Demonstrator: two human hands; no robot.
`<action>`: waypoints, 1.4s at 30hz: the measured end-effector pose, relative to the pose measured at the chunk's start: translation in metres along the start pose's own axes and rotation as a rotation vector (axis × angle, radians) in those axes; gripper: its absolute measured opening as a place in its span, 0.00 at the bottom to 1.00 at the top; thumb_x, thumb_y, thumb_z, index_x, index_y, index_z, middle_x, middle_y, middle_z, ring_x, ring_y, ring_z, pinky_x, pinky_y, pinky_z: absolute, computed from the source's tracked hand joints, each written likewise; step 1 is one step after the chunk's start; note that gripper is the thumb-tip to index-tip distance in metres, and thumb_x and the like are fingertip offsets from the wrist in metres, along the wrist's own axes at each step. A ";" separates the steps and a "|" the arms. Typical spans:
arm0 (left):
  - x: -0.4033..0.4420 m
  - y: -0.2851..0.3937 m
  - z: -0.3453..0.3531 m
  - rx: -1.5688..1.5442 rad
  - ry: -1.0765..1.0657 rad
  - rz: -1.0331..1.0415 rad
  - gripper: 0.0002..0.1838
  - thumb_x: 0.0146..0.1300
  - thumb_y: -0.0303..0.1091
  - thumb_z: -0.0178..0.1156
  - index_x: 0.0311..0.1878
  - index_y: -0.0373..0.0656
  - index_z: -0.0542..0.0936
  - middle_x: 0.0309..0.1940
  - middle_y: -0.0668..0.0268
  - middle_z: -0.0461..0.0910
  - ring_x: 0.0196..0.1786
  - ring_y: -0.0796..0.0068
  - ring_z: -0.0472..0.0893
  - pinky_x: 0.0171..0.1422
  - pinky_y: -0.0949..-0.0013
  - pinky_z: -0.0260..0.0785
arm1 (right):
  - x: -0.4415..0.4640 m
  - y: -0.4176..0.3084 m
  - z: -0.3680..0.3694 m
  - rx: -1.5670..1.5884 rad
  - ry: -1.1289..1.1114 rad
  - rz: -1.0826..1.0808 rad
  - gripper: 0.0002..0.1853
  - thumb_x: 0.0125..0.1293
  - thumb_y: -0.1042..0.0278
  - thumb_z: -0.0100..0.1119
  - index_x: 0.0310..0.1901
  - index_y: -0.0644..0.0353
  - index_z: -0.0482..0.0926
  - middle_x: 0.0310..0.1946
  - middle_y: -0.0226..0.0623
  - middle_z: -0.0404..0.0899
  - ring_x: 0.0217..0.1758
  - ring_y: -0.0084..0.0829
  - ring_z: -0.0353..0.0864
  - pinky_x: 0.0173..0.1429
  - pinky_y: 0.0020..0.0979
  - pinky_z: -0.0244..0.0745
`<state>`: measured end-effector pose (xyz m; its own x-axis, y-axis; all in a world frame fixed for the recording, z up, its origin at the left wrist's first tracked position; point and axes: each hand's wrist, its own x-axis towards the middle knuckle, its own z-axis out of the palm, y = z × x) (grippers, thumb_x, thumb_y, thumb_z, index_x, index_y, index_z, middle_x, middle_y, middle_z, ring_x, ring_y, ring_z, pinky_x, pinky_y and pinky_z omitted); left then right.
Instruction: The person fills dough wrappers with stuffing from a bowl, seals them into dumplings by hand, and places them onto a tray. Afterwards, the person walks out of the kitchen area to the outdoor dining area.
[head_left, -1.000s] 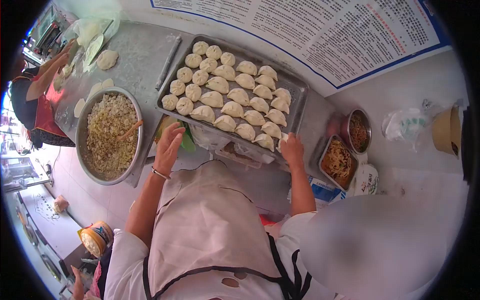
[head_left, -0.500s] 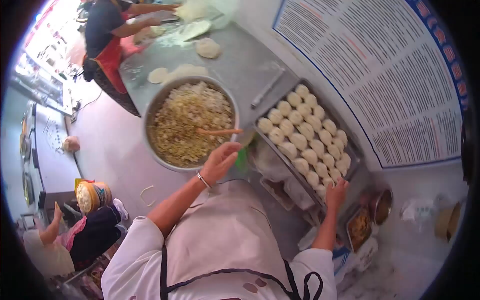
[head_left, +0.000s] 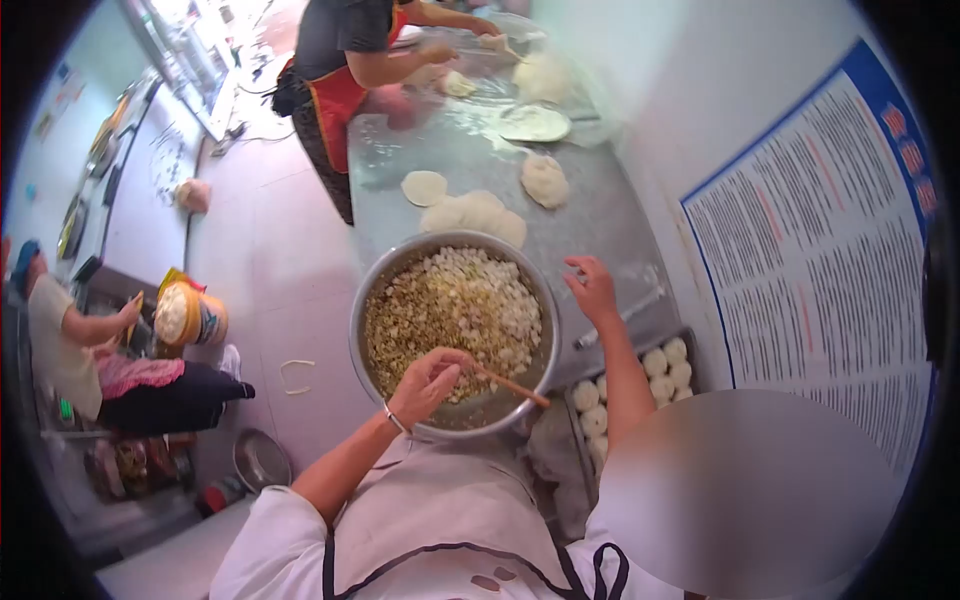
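My left hand (head_left: 428,388) is over the near side of a big metal bowl (head_left: 356,335) of chopped filling (head_left: 440,310), its fingers apart. Its fingertips are close to the upper end of a wooden stick (head_left: 518,387) that rests in the bowl; whether they touch it is unclear. To the right of the bowl, my right hand (head_left: 592,288) hangs over the metal table with fingers spread and nothing in them. Flat dough wrappers (head_left: 475,217) lie just beyond the bowl, with a single round wrapper (head_left: 424,188) beside them.
A dough lump (head_left: 544,181) and a flat dough sheet (head_left: 534,123) lie farther back. A co-worker in a red apron (head_left: 338,95) works there. Buns (head_left: 594,420) fill a tray at lower right, partly behind my arm. Another person (head_left: 80,340) is at far left, near a tub (head_left: 190,315).
The view has swung left. My right hand has left the dumpling tray and come over the table right of the bowl. My left hand has moved over the bowl, close to the stick.
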<state>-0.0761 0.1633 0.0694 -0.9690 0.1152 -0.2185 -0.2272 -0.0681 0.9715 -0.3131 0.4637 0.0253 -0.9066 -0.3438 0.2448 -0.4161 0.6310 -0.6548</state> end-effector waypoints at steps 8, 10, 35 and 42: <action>-0.008 0.009 0.013 -0.060 0.381 -0.099 0.11 0.75 0.31 0.53 0.53 0.36 0.78 0.46 0.65 0.83 0.49 0.78 0.80 0.56 0.72 0.73 | 0.186 0.000 0.160 -0.022 -0.432 -0.499 0.29 0.50 0.65 0.75 0.57 0.52 0.81 0.58 0.38 0.80 0.64 0.43 0.75 0.70 0.40 0.68; -0.012 0.010 0.012 -0.046 0.452 -0.130 0.12 0.75 0.31 0.53 0.54 0.36 0.78 0.46 0.65 0.83 0.50 0.78 0.80 0.57 0.71 0.73 | 0.210 0.007 0.202 -0.079 -0.562 -0.571 0.31 0.48 0.63 0.76 0.58 0.49 0.81 0.61 0.37 0.78 0.64 0.42 0.75 0.71 0.40 0.67; 0.095 0.007 -0.029 -1.431 0.515 0.054 0.17 0.73 0.43 0.57 0.54 0.39 0.76 0.48 0.61 0.82 0.52 0.63 0.83 0.56 0.59 0.78 | 0.063 -0.204 0.093 0.416 -0.497 -0.461 0.11 0.68 0.66 0.62 0.47 0.62 0.77 0.38 0.41 0.81 0.41 0.35 0.82 0.46 0.35 0.76; 0.064 -0.070 -0.037 -1.077 0.568 -0.067 0.14 0.65 0.28 0.61 0.53 0.37 0.77 0.46 0.57 0.83 0.45 0.61 0.86 0.49 0.58 0.81 | -0.093 -0.158 0.051 -0.358 -0.439 -0.196 0.15 0.62 0.57 0.68 0.42 0.59 0.81 0.38 0.42 0.83 0.43 0.45 0.81 0.49 0.45 0.76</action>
<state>-0.1255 0.1390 -0.0160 -0.7954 -0.2818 -0.5366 0.0191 -0.8966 0.4424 -0.1591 0.3601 0.0694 -0.7283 -0.6845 -0.0318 -0.6396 0.6957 -0.3270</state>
